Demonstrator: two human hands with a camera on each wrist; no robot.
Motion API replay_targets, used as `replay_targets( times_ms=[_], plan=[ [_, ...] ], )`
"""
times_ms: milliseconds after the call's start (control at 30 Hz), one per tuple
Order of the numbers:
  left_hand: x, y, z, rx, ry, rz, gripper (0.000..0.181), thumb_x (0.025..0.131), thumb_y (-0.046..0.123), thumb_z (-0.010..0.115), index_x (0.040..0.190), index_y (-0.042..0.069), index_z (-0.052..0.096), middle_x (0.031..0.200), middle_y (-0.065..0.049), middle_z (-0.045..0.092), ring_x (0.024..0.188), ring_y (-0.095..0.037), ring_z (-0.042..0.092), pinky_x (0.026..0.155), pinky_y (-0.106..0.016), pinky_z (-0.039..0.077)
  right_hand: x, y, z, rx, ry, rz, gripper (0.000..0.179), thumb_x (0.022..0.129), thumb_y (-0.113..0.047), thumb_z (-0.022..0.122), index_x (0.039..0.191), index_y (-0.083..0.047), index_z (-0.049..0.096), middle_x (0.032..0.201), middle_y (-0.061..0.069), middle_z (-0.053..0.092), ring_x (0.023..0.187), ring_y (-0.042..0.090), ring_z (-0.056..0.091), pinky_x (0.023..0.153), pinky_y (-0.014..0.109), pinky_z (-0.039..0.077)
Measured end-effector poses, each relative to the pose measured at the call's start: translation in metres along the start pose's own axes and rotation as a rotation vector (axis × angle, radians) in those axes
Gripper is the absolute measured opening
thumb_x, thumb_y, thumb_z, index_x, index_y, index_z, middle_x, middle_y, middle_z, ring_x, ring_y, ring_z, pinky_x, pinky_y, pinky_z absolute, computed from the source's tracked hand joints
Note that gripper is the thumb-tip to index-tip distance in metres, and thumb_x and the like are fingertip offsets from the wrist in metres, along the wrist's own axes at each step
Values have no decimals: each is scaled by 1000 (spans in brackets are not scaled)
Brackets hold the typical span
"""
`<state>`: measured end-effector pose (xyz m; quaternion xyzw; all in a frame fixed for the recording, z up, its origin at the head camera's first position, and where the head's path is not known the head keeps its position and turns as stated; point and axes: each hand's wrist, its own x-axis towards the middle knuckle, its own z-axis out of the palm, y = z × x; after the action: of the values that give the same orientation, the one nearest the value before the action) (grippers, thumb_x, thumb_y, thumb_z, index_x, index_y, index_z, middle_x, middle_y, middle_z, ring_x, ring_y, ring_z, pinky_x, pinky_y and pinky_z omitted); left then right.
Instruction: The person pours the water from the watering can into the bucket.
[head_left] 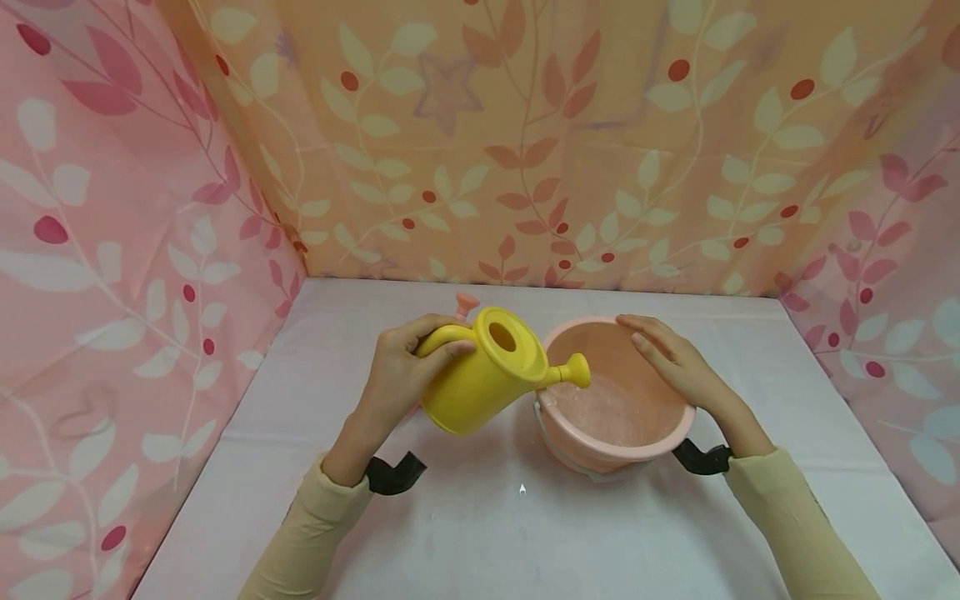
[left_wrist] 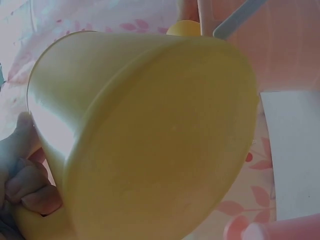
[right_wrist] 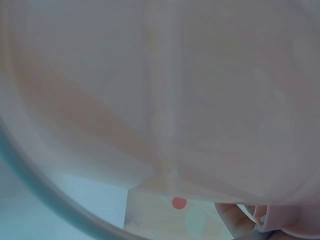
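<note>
My left hand (head_left: 401, 367) grips the handle of a yellow watering can (head_left: 480, 383) and holds it tilted, with its spout over the left rim of a pink bucket (head_left: 600, 450). The can's round base fills much of the left wrist view. No stream of water shows at the spout's rose. On the bucket's far right rim lies my right hand (head_left: 678, 367), holding the rim between thumb and fingers. Clear water seems to lie in the bottom of the bucket. In the right wrist view the bucket's wall (right_wrist: 225, 125) hides most of that hand.
Behind the yellow can stands a pink object with a flared rose (head_left: 467, 305), mostly hidden, likely another watering can. A water drop (head_left: 522, 488) lies on the white tabletop (head_left: 480, 542). Leaf-patterned cloth (head_left: 525, 167) encloses the table at the back and sides.
</note>
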<state>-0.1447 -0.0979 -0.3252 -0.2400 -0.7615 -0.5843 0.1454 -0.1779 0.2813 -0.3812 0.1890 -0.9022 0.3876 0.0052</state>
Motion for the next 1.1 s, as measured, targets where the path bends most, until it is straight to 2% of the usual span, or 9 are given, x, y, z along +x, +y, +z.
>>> replay_targets(
  times_ms=[233,433,700,800,900,1100],
  plan=[
    [0,1,-1,18,-6,8,18,77,24,75,93,17,70,89,3,69,78,-11,61,72,-26,52,0,-2,0,5,3,-5,41,99,-21,43,140,-18,40,144,11,37,133,36,31,97,65,29],
    [1,4,0,15,0,-17,17,77,20,75,92,16,71,88,1,69,77,-12,60,73,-25,51,0,0,0,-1,9,-12,41,99,-21,43,140,-18,40,143,11,37,132,36,32,97,65,29],
    [0,34,0,48,-6,-51,16,77,9,74,92,4,69,88,-8,69,76,-13,59,73,-24,51,0,2,1,7,27,-7,40,99,-18,44,138,-15,43,143,10,39,132,33,33,98,64,28],
    [0,37,0,59,-9,-52,17,77,10,74,92,3,69,87,-9,69,76,-13,59,72,-24,50,1,2,1,2,24,-14,40,99,-19,44,139,-16,42,143,10,39,133,33,32,99,64,28],
    [0,33,0,59,-9,-51,17,77,12,74,92,5,70,87,-8,69,75,-13,59,71,-23,50,1,2,1,-4,18,-16,40,100,-22,43,139,-17,42,143,10,39,132,34,32,99,63,28],
    [1,9,1,48,-1,-39,18,76,22,75,92,16,71,86,2,69,75,-10,60,72,-25,51,0,4,1,-8,15,-6,40,100,-24,42,139,-18,41,143,9,38,132,34,34,98,64,30]
  ],
)
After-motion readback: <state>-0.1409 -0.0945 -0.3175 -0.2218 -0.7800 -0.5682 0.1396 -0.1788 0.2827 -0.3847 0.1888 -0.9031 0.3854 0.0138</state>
